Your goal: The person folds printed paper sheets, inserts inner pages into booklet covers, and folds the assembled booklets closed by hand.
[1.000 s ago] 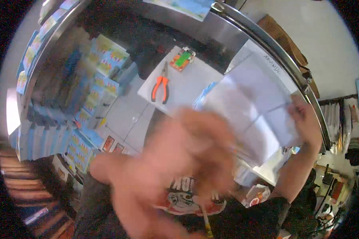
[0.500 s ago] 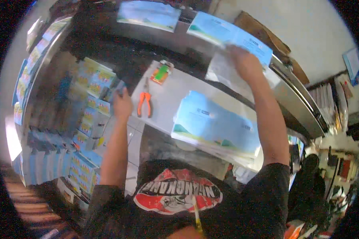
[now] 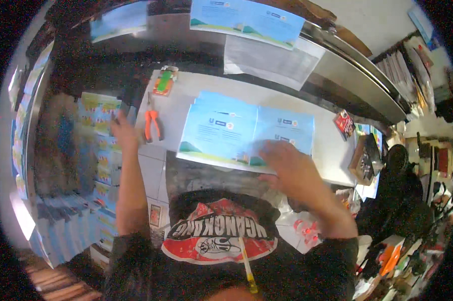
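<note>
A stack of light-blue printed sheets [image 3: 216, 135] with green hills along the lower edge lies on the white table in front of me. My right hand [image 3: 289, 165] is over the stack's near right part, its fingers apart and the fingertips at the top sheet. Whether they press on it I cannot tell. Out to the left, my left hand [image 3: 125, 133] is raised beside the stacked printed cards [image 3: 98, 113]. Motion smears its fingers, and what they touch is unclear. Orange-handled pliers [image 3: 152, 125] lie on the table between that hand and the sheets.
A green-and-orange packet [image 3: 164, 82] lies at the table's far left corner. Blue sheets [image 3: 246, 20] rest on the ledge at the back, above a greyish white sheet [image 3: 271, 57]. A red packet [image 3: 344, 124] and a dark box [image 3: 366, 159] are at the right end.
My right hand has come back from the pale sheet at the rear ledge to the near stack. My left hand stays by the cards. The view has swung right.
</note>
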The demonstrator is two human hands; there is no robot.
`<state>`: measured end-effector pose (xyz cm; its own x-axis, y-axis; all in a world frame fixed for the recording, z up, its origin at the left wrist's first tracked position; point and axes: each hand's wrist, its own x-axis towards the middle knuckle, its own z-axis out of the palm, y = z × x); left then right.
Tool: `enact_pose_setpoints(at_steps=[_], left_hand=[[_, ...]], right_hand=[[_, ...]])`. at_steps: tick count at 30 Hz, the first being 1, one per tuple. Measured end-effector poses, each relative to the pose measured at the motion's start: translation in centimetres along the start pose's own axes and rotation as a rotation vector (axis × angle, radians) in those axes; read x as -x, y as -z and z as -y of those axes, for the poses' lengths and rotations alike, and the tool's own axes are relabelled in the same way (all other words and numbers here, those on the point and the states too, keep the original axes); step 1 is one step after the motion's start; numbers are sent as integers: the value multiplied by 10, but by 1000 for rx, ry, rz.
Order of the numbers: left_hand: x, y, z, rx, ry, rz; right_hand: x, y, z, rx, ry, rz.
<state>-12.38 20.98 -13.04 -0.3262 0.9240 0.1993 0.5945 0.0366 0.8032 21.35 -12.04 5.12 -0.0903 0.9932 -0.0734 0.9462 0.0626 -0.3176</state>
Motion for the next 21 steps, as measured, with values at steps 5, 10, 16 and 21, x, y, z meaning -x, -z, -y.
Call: enact_pose_setpoints(at_steps=[5, 10, 16, 21], left_hand=[[164, 60, -152, 149, -1206, 239], [223, 42, -165, -184, -1285, 786], [222, 40, -162, -170, -1267, 790], [221, 36, -159, -142, -1257, 802]], right_hand=[[-48, 69, -38, -57, -9, 219], [-93, 89, -97, 1, 69, 99], [-103, 81, -110, -93, 75, 70], [-108, 92, -104, -144, 36, 172]])
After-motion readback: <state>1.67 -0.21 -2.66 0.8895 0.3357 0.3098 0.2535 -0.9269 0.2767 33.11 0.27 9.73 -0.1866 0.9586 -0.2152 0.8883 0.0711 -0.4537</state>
